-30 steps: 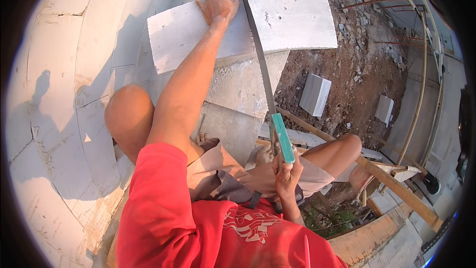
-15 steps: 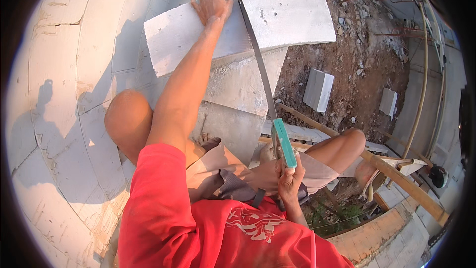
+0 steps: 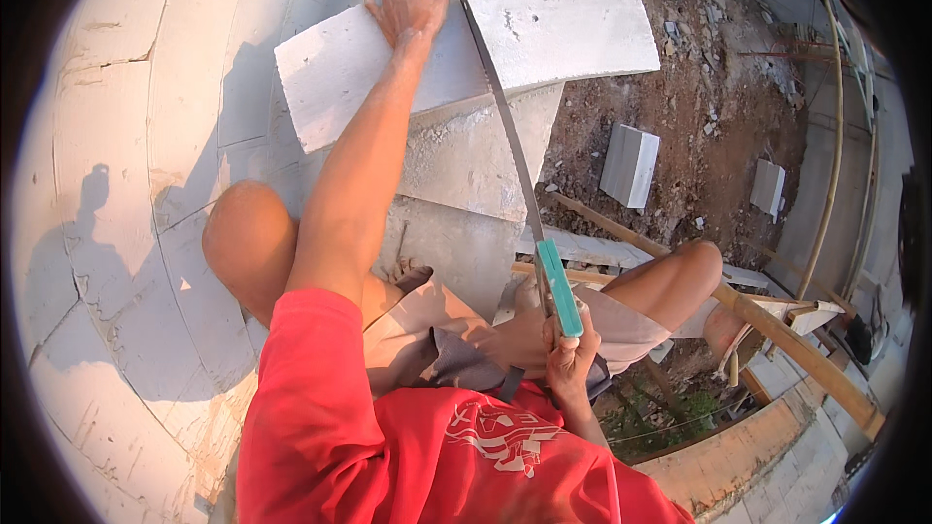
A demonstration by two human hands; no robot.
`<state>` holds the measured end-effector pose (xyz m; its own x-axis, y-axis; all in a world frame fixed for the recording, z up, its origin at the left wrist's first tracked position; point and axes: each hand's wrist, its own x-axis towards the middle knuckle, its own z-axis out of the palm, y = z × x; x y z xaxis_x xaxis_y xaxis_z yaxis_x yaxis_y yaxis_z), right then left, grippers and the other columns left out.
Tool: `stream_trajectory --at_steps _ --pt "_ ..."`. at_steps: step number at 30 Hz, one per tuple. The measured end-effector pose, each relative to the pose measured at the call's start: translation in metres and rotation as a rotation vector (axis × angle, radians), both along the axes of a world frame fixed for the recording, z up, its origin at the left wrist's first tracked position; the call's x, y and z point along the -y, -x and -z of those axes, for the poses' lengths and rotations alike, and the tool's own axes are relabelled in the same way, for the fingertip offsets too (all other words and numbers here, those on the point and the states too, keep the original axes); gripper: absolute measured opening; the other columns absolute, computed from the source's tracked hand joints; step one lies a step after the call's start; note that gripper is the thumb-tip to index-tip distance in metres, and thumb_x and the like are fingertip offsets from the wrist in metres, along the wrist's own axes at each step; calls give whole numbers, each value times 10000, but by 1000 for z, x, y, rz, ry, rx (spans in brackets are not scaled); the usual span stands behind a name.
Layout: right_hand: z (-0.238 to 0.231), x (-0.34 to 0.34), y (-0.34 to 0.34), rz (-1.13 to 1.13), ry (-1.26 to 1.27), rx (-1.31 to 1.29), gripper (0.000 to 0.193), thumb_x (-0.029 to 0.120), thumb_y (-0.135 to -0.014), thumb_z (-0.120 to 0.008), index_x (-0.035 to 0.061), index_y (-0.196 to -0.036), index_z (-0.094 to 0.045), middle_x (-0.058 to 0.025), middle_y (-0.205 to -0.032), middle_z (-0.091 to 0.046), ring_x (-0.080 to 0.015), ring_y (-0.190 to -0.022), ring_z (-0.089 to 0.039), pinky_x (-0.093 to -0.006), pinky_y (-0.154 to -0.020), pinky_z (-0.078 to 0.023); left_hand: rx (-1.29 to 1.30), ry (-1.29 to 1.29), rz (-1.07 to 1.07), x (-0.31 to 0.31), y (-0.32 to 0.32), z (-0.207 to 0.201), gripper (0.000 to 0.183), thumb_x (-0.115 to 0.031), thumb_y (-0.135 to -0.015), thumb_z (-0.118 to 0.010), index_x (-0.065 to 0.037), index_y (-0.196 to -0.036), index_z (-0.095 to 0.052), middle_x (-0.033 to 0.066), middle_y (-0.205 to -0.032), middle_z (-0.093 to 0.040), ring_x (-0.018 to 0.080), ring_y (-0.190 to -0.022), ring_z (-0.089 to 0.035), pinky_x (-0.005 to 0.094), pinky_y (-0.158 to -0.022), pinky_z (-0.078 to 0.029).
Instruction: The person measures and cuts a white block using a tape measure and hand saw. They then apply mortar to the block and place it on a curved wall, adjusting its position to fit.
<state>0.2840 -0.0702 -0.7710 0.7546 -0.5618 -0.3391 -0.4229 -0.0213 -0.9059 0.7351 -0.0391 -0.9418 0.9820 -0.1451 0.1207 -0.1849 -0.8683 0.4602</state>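
A pale grey aerated concrete block (image 3: 573, 19) lies flat on top of a wall of the same blocks. My left hand (image 3: 410, 8) presses down on its far edge, just left of a cut line. A long hand saw (image 3: 505, 131) with a teal handle (image 3: 560, 286) runs through that cut. My right hand (image 3: 571, 359) grips the handle low, near my lap. I sit astride the wall in a red shirt, one knee on each side.
The block wall (image 3: 146, 184) curves away to the left. Far below on the right is bare dirt ground (image 3: 718, 87) with two loose blocks (image 3: 629, 165), wooden scaffold poles (image 3: 796, 349) and a sheer drop beside my right leg.
The saw has been drawn back toward me along the cut, the handle dropping a little lower. My left hand stays pressed on the block.
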Motion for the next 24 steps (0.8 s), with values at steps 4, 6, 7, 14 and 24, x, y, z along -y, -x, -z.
stream_trajectory --at_steps 4,6,7,14,24 --pt "28 12 -76 -61 122 -24 787 672 -983 -521 -64 -1254 -593 40 -664 -473 -42 -589 -420 -243 -499 -343 -23 -35 -18 1 -2 -1 406 -412 -950 -642 -124 -1233 -682 84 -1202 -684 242 -1238 -575 523 -1207 -201" --pt "74 30 -160 -70 76 65 686 617 -1004 -541 -46 -1169 -597 19 -670 -484 -64 -615 -451 -263 -525 -382 1 -36 -20 0 -2 -3 410 -410 -949 -644 -117 -1233 -681 82 -1197 -687 239 -1238 -574 519 -1209 -201" --pt "85 33 -172 -69 56 -24 689 621 -1002 -541 -47 -1162 -596 17 -671 -485 -64 -618 -452 -262 -530 -383 25 -39 -25 0 -3 -4 412 -411 -950 -643 -112 -1231 -681 84 -1201 -684 241 -1242 -570 523 -1209 -198" --pt "11 2 -3 9 31 111 881 736 -943 -512 -47 -1342 -566 39 -649 -482 -34 -566 -411 -232 -514 -312 -9 33 28 0 -8 3 413 -411 -949 -643 -95 -1211 -681 113 -1236 -665 267 -1262 -551 543 -1202 -178" --pt "88 31 -126 -73 49 -80 626 614 -1014 -521 -5 -1083 -590 23 -659 -463 -58 -619 -424 -264 -524 -361 19 7 50 -3 -8 7 395 -411 -942 -652 -85 -1162 -691 127 -1204 -675 278 -1240 -561 550 -1192 -179"
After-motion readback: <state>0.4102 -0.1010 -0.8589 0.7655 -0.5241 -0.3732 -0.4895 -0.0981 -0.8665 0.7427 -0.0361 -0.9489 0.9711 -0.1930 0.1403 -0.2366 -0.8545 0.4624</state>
